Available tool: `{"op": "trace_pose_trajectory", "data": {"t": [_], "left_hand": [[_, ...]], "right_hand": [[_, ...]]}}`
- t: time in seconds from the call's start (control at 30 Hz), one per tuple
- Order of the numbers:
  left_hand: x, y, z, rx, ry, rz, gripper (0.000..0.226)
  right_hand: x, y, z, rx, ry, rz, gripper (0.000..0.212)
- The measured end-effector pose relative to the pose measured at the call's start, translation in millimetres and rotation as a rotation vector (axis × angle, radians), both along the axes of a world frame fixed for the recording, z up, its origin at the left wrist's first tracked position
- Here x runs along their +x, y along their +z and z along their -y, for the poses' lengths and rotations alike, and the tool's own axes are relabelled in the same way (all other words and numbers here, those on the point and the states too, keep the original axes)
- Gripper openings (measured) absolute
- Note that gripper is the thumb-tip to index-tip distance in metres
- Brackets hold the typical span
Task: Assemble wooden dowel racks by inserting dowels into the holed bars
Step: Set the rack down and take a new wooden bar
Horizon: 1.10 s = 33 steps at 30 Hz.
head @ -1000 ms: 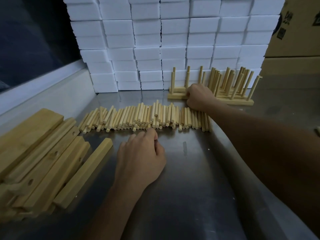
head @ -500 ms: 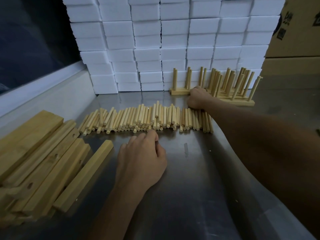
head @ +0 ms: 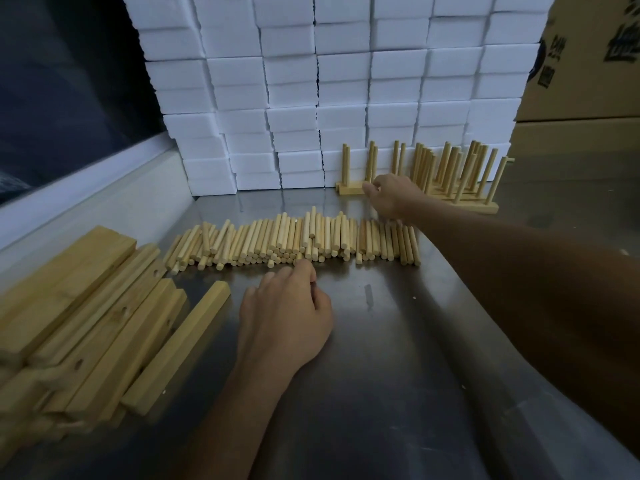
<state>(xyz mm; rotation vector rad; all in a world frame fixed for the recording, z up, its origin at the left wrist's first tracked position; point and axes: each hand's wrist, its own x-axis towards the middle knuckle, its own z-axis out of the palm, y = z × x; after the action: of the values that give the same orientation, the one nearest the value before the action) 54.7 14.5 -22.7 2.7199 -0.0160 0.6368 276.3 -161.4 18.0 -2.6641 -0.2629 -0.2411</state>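
Note:
A long row of loose wooden dowels [head: 294, 237] lies across the middle of the steel table [head: 381, 375]. My left hand [head: 287, 306] rests palm down just in front of them, with loosely curled fingertips touching the near dowel ends and holding nothing. A stack of holed bars [head: 86, 306] sits at the left, with one bar [head: 180, 344] beside it. Assembled racks [head: 450, 174] with upright dowels stand at the back. My right hand [head: 391, 199] reaches to the front rack's bar [head: 348, 190], its fingertips touching the wood.
A wall of white foam blocks [head: 311, 98] rises right behind the racks. Cardboard boxes [head: 581, 64] stand at the back right. A raised pale ledge [head: 104, 188] runs along the table's left side.
My right hand has slid the front rack back toward the foam blocks and now sits lower on its bar with looser fingers. My left hand has stayed put.

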Motion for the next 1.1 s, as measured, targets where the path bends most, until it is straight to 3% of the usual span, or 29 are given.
{"op": "trace_pose_trajectory", "data": {"t": [0.23,0.63,0.87,1.1], "left_hand": [[-4.0,2.5,0.2,-0.004,0.003,-0.035,0.008],[-3.8,6.0,2.7,-0.022,0.028,-0.06,0.009],[-10.9,12.0,0.3,0.124,0.324,0.104,0.017],[-24.9,23.1,-20.7,0.132,0.489,-0.051,0.028]], "right_hand": [[-47.8,7.4,-0.7,0.082,0.012,0.093,0.053],[-161.7,-13.7,6.0,0.293,-0.065,0.344,0.03],[-190.4,-29.8,10.0,0.494,-0.115,0.504,0.013],[-190.5,-32.8,16.0,0.569,-0.142,0.461,0.013]]}}
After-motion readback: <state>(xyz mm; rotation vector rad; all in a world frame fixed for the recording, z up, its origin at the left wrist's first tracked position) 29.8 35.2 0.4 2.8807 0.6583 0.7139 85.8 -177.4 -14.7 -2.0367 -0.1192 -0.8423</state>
